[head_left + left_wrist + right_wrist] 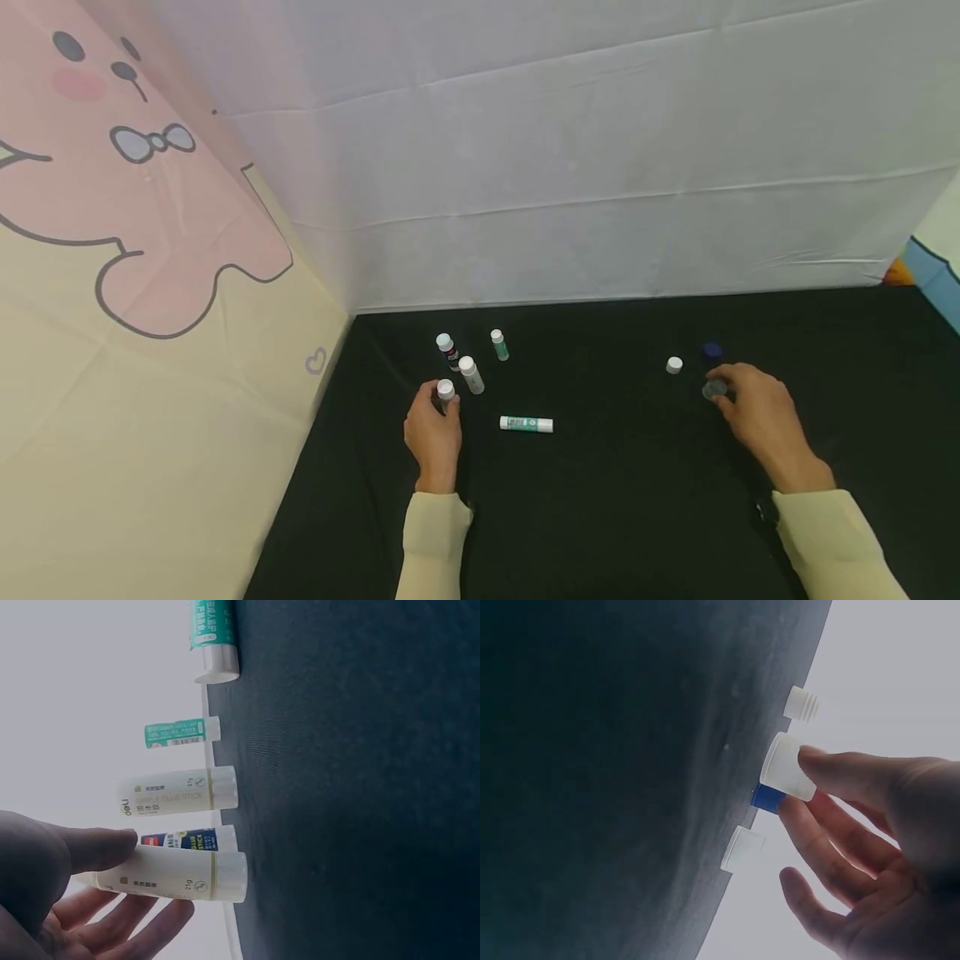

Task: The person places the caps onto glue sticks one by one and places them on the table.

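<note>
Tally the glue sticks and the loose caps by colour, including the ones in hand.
Green-labelled glue sticks: 2
White-labelled glue sticks: 2
Navy-labelled glue stick: 1
White or translucent caps: 3
Blue cap: 1
Total: 9

Head: is looking forward and down
Left wrist: is facing left hand (435,435) closely
Right wrist: is facing right hand (765,421) closely
Head, left wrist: are sharing glue sticks (176,793)

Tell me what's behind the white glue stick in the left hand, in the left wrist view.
A glue stick with a dark blue label partly shows. The held white glue stick covers part of it, which cannot be seen.
</note>
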The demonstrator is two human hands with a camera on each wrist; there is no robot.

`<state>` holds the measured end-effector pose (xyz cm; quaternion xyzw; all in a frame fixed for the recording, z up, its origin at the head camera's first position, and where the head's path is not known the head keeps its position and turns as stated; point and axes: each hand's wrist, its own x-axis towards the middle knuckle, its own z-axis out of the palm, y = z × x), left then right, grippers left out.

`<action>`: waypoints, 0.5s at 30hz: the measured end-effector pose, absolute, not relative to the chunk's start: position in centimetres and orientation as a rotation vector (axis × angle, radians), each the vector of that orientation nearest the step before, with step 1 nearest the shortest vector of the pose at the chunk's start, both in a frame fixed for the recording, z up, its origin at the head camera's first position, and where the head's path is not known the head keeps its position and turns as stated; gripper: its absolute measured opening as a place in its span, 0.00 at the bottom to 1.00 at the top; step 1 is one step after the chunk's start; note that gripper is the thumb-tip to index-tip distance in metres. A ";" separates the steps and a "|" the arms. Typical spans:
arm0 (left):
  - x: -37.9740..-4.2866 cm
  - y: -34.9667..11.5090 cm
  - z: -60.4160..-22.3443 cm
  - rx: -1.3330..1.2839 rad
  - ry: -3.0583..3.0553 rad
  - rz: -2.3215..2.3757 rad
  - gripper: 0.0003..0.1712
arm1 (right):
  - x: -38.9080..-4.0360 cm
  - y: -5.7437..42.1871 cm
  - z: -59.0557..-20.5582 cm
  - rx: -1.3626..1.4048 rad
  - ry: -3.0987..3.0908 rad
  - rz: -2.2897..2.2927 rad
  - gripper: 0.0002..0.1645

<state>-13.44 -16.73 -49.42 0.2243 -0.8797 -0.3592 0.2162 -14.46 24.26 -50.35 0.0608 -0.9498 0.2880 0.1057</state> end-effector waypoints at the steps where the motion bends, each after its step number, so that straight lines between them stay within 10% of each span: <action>1: -13.4 -16.7 -49.4 0.613 -2.435 -0.995 0.17 | -14.4 24.2 -50.3 0.168 -2.804 0.854 0.18; 15: -12.5 -15.2 -48.8 0.436 -2.385 -0.905 0.16 | -13.3 22.8 -49.7 0.207 -2.776 0.876 0.21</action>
